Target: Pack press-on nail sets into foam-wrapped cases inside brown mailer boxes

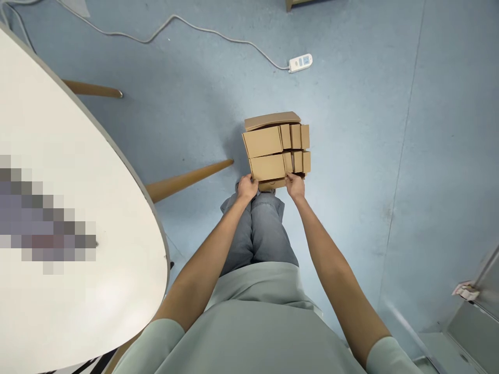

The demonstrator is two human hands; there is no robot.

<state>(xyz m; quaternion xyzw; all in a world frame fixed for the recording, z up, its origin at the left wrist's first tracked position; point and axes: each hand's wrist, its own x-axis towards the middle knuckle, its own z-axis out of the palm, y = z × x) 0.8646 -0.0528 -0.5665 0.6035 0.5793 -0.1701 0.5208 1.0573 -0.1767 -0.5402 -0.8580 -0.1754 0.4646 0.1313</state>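
Several small brown cardboard boxes [267, 166] sit packed together in front of my feet, wider ones at left and narrow ones at right. A flat cardboard piece [273, 120] runs along their far side, and a strip of cardboard [272, 185] shows on the near side. My left hand [248, 187] is closed at the near left corner of the boxes. At the near right, my right hand [295, 185] pinches the cardboard edge with its thumb on top. Some fingertips of both hands are hidden, as is whatever supports the boxes underneath.
A white round-edged table [132, 249] fills the left side, its wooden leg [191, 179] reaching close to the boxes. Beyond them a white power strip [300, 63] lies on the blue floor [351, 104] with its cable trailing left. A grey fixture [473, 327] stands at lower right.
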